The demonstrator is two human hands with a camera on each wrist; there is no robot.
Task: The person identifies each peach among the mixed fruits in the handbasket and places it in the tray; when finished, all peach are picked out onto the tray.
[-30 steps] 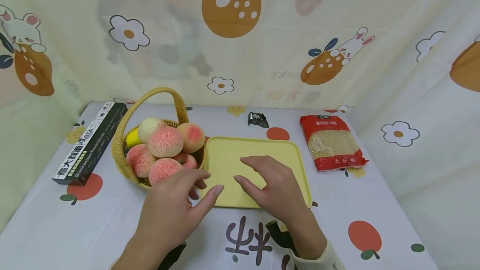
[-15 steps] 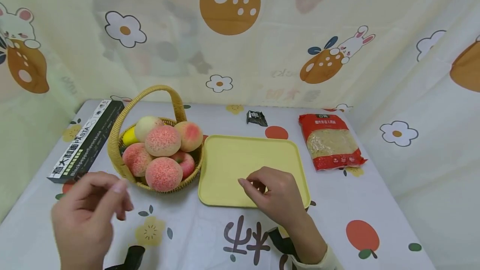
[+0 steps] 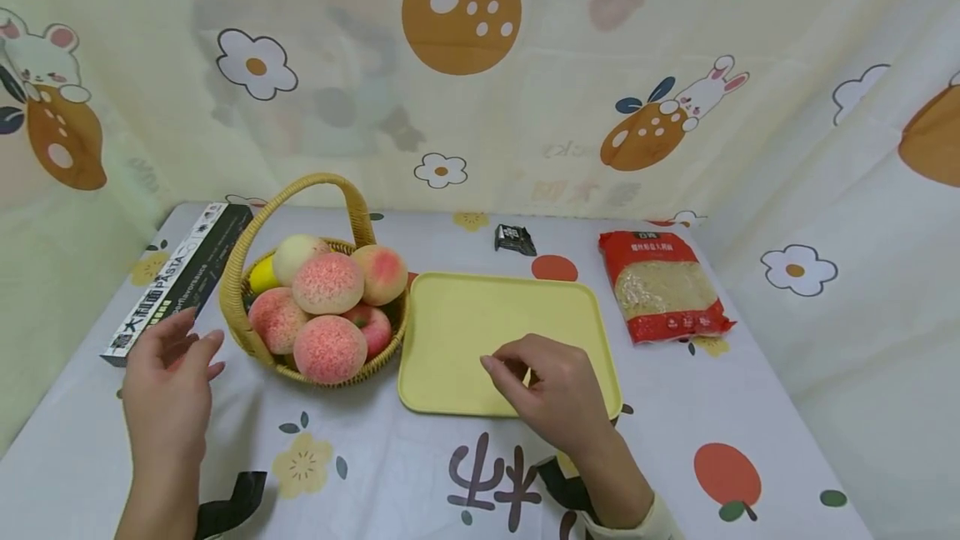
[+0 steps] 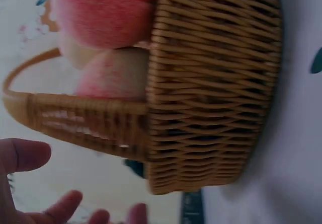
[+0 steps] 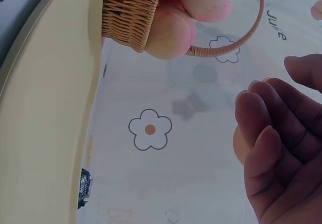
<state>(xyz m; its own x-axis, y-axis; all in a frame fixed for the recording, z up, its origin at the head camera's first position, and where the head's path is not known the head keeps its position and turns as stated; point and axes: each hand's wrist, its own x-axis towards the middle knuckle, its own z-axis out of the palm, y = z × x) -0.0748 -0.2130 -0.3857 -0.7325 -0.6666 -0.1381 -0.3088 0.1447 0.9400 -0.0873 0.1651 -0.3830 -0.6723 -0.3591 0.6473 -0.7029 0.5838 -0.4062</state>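
Observation:
My left hand (image 3: 168, 390) is at the left, in front of the dark pasta box (image 3: 180, 282), its loosely bent fingers overlapping the box's near end in the head view. It holds nothing; whether a fingertip touches the box I cannot tell. To its right stands a wicker basket (image 4: 216, 83) with a tall handle, filled with peaches (image 3: 330, 348), an apple (image 3: 372, 327) and something yellow (image 3: 262, 275). My right hand (image 3: 558, 390) hovers over the near right part of a yellow tray (image 3: 465, 340), fingers loosely curled around nothing.
A red bag of noodle-like food (image 3: 663, 286) lies right of the tray. Behind the tray is a small black packet (image 3: 515, 239). A patterned cloth (image 3: 337, 123) hangs along the back and sides of the table.
My left hand has left the space between basket and tray and swung left, then forward to the pasta box. My right hand's fingers have curled in slightly over the tray.

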